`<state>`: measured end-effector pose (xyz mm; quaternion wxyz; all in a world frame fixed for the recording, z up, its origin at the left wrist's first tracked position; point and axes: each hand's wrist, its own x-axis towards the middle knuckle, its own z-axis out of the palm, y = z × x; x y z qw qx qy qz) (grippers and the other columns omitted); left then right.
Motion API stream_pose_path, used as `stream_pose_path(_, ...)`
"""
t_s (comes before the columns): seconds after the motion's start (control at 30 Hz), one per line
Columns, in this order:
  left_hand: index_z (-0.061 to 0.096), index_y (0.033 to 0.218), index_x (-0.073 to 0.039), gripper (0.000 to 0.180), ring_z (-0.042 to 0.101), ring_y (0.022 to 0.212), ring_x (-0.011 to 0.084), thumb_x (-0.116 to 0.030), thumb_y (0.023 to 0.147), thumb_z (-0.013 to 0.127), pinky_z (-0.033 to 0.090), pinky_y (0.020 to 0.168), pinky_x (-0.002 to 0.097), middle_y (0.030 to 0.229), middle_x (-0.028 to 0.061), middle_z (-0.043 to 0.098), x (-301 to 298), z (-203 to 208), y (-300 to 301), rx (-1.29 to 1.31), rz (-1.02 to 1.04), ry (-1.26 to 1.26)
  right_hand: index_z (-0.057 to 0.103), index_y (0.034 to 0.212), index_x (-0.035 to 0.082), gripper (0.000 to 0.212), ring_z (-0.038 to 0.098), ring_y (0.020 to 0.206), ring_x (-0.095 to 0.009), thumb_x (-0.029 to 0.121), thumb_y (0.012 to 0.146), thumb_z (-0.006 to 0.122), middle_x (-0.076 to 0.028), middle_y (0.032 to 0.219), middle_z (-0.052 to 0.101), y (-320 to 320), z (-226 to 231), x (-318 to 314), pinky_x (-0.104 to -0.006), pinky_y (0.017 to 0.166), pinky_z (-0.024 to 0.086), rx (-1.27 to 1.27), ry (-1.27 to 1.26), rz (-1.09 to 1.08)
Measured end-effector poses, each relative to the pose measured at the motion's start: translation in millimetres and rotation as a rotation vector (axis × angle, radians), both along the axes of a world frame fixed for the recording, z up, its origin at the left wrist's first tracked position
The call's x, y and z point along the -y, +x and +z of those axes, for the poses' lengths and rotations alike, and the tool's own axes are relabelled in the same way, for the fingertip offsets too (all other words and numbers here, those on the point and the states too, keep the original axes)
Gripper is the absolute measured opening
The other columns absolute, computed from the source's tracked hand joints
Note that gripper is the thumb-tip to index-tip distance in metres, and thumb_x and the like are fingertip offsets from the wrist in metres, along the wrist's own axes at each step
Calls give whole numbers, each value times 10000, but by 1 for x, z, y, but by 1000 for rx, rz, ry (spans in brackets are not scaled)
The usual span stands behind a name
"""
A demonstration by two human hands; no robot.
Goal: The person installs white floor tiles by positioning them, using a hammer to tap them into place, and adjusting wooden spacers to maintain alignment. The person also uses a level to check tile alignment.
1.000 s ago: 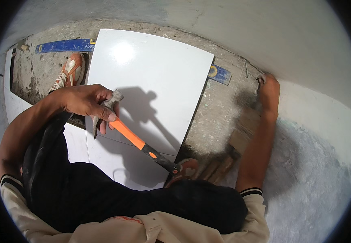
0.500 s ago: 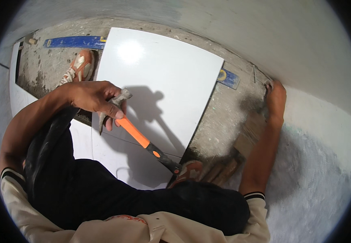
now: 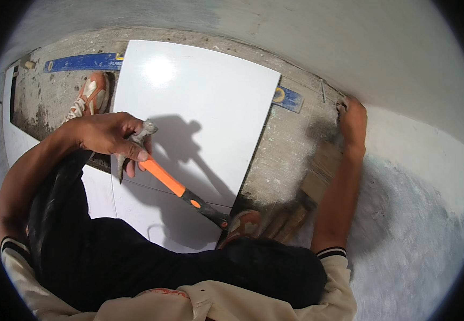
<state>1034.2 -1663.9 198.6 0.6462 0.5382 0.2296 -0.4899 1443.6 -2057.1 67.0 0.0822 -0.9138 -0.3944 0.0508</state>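
Note:
My left hand (image 3: 115, 138) grips a claw hammer by its grey head, fingers closed around it. The hammer's orange and black handle (image 3: 160, 175) slants down to the right above a large white tile (image 3: 205, 91), casting a shadow on it. Far to the right, my right hand (image 3: 354, 122) reaches down to the floor at the corner of the walls. Its fingers are curled, and what they hold, if anything, is too small to make out. A thin nail-like pin (image 3: 323, 91) stands close by on its left, near a thin line along the wall's foot.
A blue spirit level (image 3: 82, 62) lies on the rough concrete floor, partly under the white tile, its other end (image 3: 291, 99) showing at right. Wooden offcuts (image 3: 288, 222) lie beside my right shoe (image 3: 244, 223). My left shoe (image 3: 94, 93) stands left of the tile. Walls rise ahead and at right.
The whole view has shifted slightly, so the scene sits a little further left. Both hands keep the same pose, the left still on the hammer and the right at the corner.

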Motion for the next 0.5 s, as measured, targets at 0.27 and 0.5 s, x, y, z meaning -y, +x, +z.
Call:
stream_pose_path(0.27, 668, 1156, 28, 401, 785, 885, 216, -329, 1002, 762, 590, 760, 347, 1048, 143, 763, -2, -1, 1, 15, -58, 25, 709, 989, -25, 158, 653, 979, -484, 122, 935, 724, -264, 1033, 692, -5, 6, -2, -541, 843, 510, 14, -80, -61)
stream_pose_path(0.5, 661, 1145, 23, 420, 781, 911, 221, -367, 1013, 743, 634, 827, 365, 1041, 134, 751, -2, -1, 0, 19, -76, 5, 696, 1008, -48, 165, 658, 976, -498, 93, 932, 737, -278, 1010, 707, -5, 2, -1, -537, 846, 509, -5, -56, -109)
